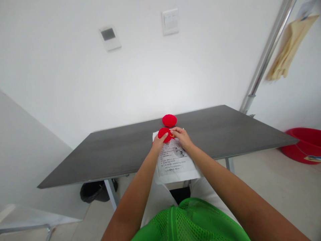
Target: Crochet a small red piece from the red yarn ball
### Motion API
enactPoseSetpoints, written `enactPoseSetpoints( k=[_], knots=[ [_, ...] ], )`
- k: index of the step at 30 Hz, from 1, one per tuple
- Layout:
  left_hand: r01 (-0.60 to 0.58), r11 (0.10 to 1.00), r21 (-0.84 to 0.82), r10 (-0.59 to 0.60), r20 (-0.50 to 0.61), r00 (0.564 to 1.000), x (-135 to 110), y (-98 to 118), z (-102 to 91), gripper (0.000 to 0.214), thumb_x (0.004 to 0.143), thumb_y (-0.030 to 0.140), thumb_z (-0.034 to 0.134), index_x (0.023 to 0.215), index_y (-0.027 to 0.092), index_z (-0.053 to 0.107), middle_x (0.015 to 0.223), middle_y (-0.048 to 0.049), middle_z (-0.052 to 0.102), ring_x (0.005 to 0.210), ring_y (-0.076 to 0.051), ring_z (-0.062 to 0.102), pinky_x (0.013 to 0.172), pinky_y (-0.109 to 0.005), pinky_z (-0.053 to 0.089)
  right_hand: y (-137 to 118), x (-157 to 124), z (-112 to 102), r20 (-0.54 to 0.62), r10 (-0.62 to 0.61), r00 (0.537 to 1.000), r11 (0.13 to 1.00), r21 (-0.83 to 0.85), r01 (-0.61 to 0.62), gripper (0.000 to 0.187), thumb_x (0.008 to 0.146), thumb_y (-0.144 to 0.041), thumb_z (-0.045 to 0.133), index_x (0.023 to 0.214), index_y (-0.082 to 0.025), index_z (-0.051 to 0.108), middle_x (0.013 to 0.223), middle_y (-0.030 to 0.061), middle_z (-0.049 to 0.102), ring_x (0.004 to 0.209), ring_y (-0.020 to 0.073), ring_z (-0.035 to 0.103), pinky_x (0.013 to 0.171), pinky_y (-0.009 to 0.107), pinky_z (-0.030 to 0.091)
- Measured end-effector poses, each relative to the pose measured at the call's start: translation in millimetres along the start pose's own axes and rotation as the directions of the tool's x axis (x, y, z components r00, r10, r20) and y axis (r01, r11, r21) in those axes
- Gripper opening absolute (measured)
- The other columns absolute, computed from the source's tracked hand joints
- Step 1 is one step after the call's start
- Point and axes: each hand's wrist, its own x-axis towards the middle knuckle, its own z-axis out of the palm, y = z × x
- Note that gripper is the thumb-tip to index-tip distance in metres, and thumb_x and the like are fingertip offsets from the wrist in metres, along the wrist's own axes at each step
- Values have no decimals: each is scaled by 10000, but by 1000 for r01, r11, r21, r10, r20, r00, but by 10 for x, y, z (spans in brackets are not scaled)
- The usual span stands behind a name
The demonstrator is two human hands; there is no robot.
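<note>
My left hand grips a round red item that looks like soft fabric, its thumb lying on the front. At its right edge, beside a small yellow mark, the fingers of my right hand are pinched together on the item. What exactly lies between those fingertips is too small to make out. Just behind, a second round red item rests on the dark grey table. Beneath my hands a printed sheet of paper hangs slightly over the front edge.
A black-lined bin stands under the table at left, and a red tub sits on the floor at right. Cream gloves hang on the wall past a metal pipe. The white wall is directly behind the table.
</note>
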Motion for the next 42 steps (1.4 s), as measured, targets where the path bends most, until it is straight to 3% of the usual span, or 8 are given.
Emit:
enactPoseSetpoints(
  k=[11, 42],
  knots=[
    [6, 1000, 19, -5, -12, 1000, 4, -20, -8, 472, 601, 418, 782, 934, 121, 628, 710, -32, 648, 533, -107, 542, 472, -228, 412, 1, 3, -2, -4, 14, 1000, 1000, 28, -14, 135, 648, -337, 650, 673, -205, 644, 668, -13, 629, 640, 134, 538, 673, 275, 413],
    [13, 999, 37, -12, -25, 1000, 2, -16, 0, 477, 580, 437, 787, 908, 132, 622, 667, -16, 639, 510, -105, 536, 469, -231, 413, -11, -6, 0, -14, -5, 1000, 1000, 2, 5, 163, 655, -368, 662, 692, -210, 662, 698, 0, 653, 674, 150, 566, 700, 291, 438]
  ],
)
